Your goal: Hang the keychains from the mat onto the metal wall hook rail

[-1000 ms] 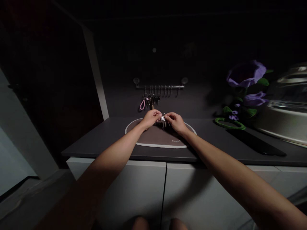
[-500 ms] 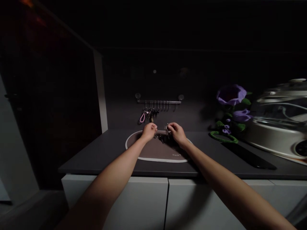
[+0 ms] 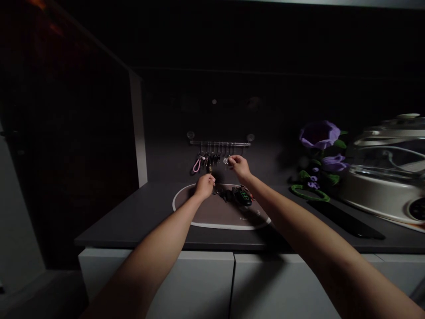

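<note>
My right hand point(image 3: 239, 166) is raised in front of the wall just below the hook rail point(image 3: 221, 143), pinching a small bunch of shiny keys point(image 3: 226, 161). Low over the mat point(image 3: 206, 215), my left hand point(image 3: 204, 186) is closed, its fingertips pressed together; what they hold, if anything, is too small to make out. Several sets of keys point(image 3: 214, 158) hang from the rail's left hooks, among them a pink loop strap point(image 3: 197, 165). On the mat, between my arms, lies a dark fob with green markings point(image 3: 244, 196), with other small dark keys point(image 3: 221, 193) beside it.
Purple felt-like flowers point(image 3: 320, 135) with a green ring base point(image 3: 310, 192) stand at the right. Near them are a flat black slab point(image 3: 347, 219) and a large cream appliance with a clear lid point(image 3: 381, 188). White cabinet doors point(image 3: 199, 279) lie below the counter edge.
My right hand has risen from above the mat toward the rail with the keys, uncovering the dark fob. My left hand has stayed nearly in place, slightly lower.
</note>
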### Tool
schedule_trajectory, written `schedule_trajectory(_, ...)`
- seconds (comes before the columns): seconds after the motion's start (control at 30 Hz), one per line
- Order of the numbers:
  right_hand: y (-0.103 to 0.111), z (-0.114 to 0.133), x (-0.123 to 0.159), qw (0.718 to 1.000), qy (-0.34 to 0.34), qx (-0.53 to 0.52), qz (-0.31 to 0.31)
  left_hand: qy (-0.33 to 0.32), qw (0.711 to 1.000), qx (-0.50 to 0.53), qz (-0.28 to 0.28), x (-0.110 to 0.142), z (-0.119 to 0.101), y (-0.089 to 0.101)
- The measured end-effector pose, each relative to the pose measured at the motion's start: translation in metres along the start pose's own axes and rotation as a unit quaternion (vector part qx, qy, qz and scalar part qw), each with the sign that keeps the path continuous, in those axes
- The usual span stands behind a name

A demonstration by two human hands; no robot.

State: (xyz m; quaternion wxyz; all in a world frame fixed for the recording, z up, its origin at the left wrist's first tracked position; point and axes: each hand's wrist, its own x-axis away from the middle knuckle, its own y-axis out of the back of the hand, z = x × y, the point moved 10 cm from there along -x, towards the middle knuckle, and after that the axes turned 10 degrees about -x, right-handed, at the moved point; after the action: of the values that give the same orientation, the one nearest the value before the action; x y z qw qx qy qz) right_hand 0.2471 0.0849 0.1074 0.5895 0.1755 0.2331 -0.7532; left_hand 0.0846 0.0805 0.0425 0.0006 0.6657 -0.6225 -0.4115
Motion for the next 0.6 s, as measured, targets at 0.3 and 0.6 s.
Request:
schedule_trajectory(0.3,-0.002,-0.004,-0.041,0.997,0.023,0.031,-0.064,0.023,0.999,-0.049,-0.001,-0.001,0.005,0.002)
schedule_trajectory(0.6,-0.009,-0.013,-0.057,0.985,0.044,0.108,-0.124,0.027,0.997,-0.065,0.002,-0.002,0.009,-0.001)
